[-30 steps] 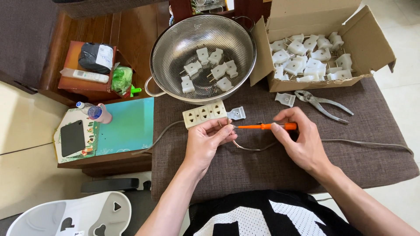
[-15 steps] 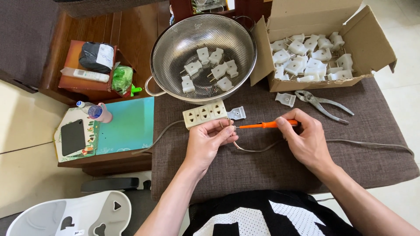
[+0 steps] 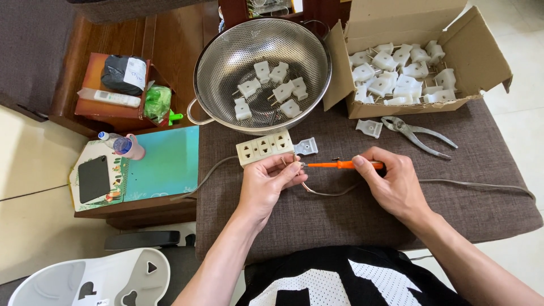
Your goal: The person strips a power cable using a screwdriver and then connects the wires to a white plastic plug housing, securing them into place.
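My right hand (image 3: pixel 394 184) grips an orange-handled screwdriver (image 3: pixel 340 165) that lies level, its tip pointing left. The tip meets a small part pinched in the fingers of my left hand (image 3: pixel 266 184); the part itself is mostly hidden. A thin grey cable (image 3: pixel 481 184) loops under my hands and runs off to the right. Just above my left hand lies a cream power strip (image 3: pixel 265 148) with a white plug half (image 3: pixel 305 146) beside it.
A steel colander (image 3: pixel 260 68) holding several white plugs stands behind. An open cardboard box (image 3: pixel 476 56) with several more plugs is at the right. Pliers (image 3: pixel 416 131) and a white plug cover (image 3: pixel 369 128) lie in front of it. Left is a wooden side table (image 3: pixel 164 164).
Both hands stay nearly in place. The screwdriver has tilted slightly and its tip remains at the part in my left fingers.
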